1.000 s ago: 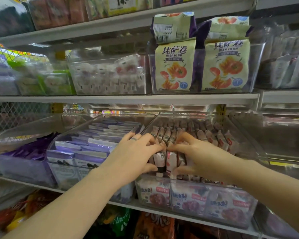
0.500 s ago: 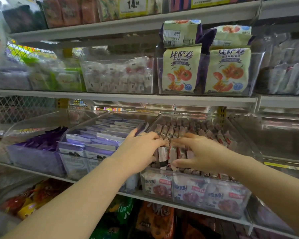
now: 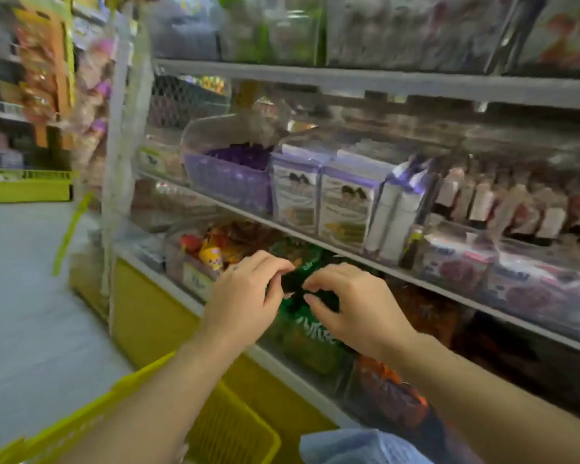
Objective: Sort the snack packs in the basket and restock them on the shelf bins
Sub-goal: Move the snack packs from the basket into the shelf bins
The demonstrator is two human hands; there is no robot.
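Both hands meet at the bottom shelf, in front of the green foil snack packs point(image 3: 310, 333).

I see the left hand point(image 3: 245, 296) and the right hand point(image 3: 352, 303) with fingers curled toward each other, tips nearly touching over something dark. The blur keeps me from telling whether either hand pinches it. The green packs stand just behind the hands, under the white shelf board point(image 3: 426, 283). The yellow-green slatted plastic basket point(image 3: 235, 426) sits below the left forearm.

A single head-worn view is provided, directed forward and downward, close to the shelf point(image 3: 365, 262), angled from its left.
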